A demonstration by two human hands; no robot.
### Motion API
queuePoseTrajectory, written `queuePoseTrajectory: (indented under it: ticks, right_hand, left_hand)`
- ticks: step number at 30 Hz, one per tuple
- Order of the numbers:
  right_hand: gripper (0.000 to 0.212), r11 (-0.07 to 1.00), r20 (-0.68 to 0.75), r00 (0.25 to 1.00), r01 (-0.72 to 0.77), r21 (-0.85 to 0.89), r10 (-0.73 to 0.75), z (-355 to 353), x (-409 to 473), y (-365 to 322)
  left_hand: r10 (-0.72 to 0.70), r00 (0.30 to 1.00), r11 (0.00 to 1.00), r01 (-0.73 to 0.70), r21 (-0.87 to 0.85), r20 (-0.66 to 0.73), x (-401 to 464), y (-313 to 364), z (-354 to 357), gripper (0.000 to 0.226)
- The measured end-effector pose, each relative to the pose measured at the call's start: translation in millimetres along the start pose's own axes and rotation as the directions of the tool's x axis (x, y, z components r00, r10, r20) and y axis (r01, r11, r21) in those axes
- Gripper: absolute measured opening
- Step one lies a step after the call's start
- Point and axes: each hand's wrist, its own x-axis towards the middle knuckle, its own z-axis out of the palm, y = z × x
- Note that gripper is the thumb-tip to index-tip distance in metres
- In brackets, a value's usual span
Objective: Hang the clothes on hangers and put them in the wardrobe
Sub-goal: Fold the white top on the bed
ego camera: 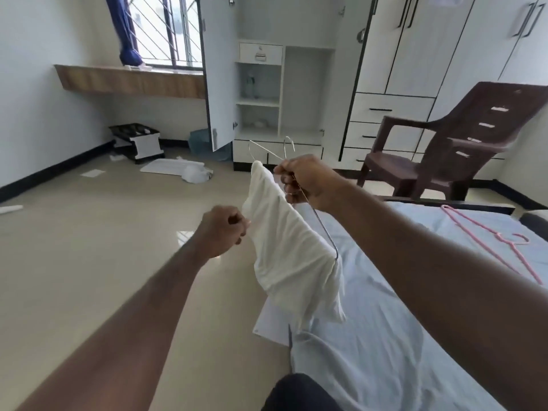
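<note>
A white cloth (289, 250) hangs draped over the lower bar of a thin metal wire hanger (323, 225), held up in front of me above the bed's edge. My right hand (305, 180) grips the hanger near its neck, with the hook (289, 143) sticking up behind the fingers. My left hand (225, 229) pinches the cloth's left edge, fingers curled. The wardrobe (308, 84) stands straight ahead with its left door (216, 69) swung open, showing shelves and a tall bare compartment. A pink plastic hanger (489, 238) lies on the bed to the right.
The bed with a pale blue sheet (400, 307) fills the lower right. A brown plastic chair (444, 143) stands beside the wardrobe. On the floor at the left lie a small black-and-white rack (136, 140), a white mat (169, 167) and scraps of paper.
</note>
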Motion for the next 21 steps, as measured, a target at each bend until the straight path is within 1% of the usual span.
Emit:
queuePoseTrajectory:
  ticks: [3,5,7,10,12,15,18,21]
  right_hand:
    - [0.025,0.998,-0.020,0.999,-0.044,0.046,0.045,52,57,2]
    - [0.021,0.997,0.015,0.998,-0.058,0.057,0.058,74,79,-2]
    - [0.018,0.993,0.064,0.993,-0.102,0.062,0.098,94,100,-18]
    - [0.017,0.987,0.078,0.986,-0.154,0.056,0.149,113,119,-55]
    - [0.017,0.984,0.075,0.983,-0.173,0.048,0.169,119,127,-91]
    - [0.022,0.972,0.051,0.974,-0.223,0.072,0.220,117,132,-158]
    - [0.023,0.956,0.023,0.962,-0.274,0.102,0.273,99,140,-246]
    - [0.015,0.941,-0.072,0.944,-0.310,0.139,0.322,76,150,-327]
  left_hand:
    - [-0.013,1.000,1.000,0.013,0.015,0.021,54,-27,-49,0.020]
    - [-0.008,1.000,1.000,0.007,0.024,0.026,79,-29,-76,0.017]
    - [-0.004,1.000,1.000,0.003,0.024,0.028,101,-22,-104,0.015]
    - [-0.001,0.999,1.000,0.000,0.008,0.043,124,3,-141,0.014]
    - [-0.014,0.996,1.000,0.013,0.022,0.086,137,30,-171,0.014]
    - [-0.032,0.988,0.999,0.026,0.043,0.149,156,83,-215,0.015]
    - [-0.036,0.981,0.998,0.026,0.054,0.189,184,158,-264,0.015]
    - [-0.049,0.975,0.998,0.041,0.041,0.215,210,233,-302,0.015]
